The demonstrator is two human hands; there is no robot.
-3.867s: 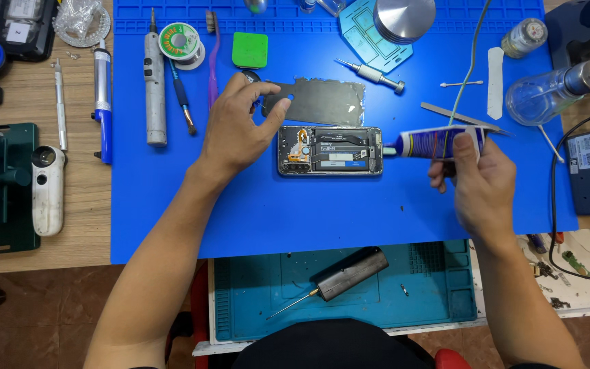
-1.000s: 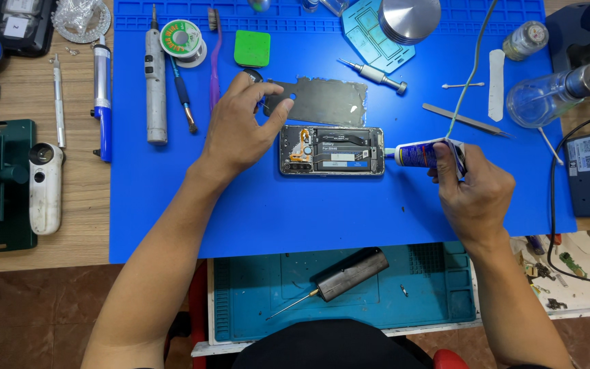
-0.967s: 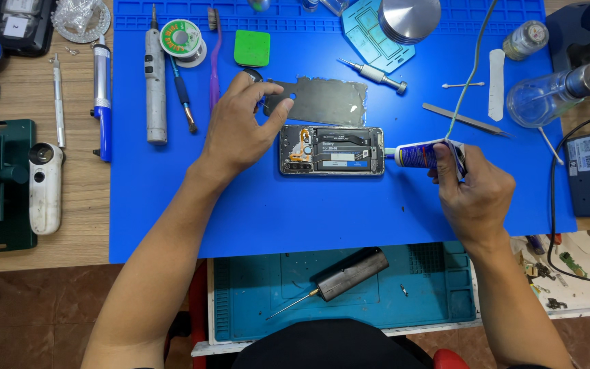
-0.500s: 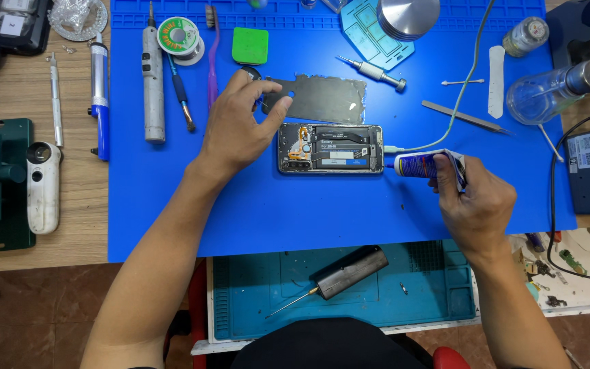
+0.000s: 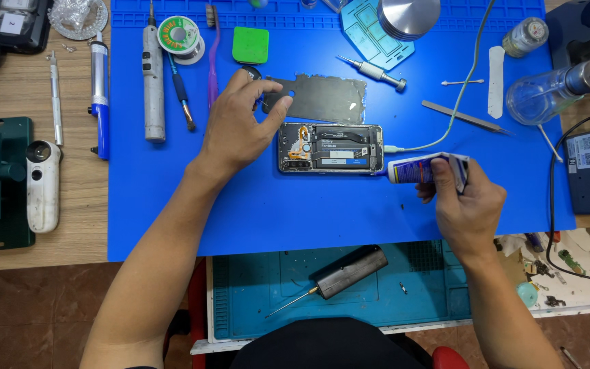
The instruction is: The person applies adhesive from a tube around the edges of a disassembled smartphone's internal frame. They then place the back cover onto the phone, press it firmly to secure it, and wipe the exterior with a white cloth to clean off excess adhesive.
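Head view: left hand (image 5: 237, 123) rests spread-fingered beside the opened phone (image 5: 330, 147); right hand (image 5: 469, 201) fingers grip a glue tube (image 5: 418, 168).

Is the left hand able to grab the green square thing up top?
Probably yes. The left hand rests beside the opened phone, and the green square pad lies just above it with nothing between.

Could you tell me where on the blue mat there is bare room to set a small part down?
The widest free patch on the blue mat is its near strip, below the opened phone, between the left hand and right hand. The mat's far edge is crowded: solder spool, green pad, screwdriver, back cover.
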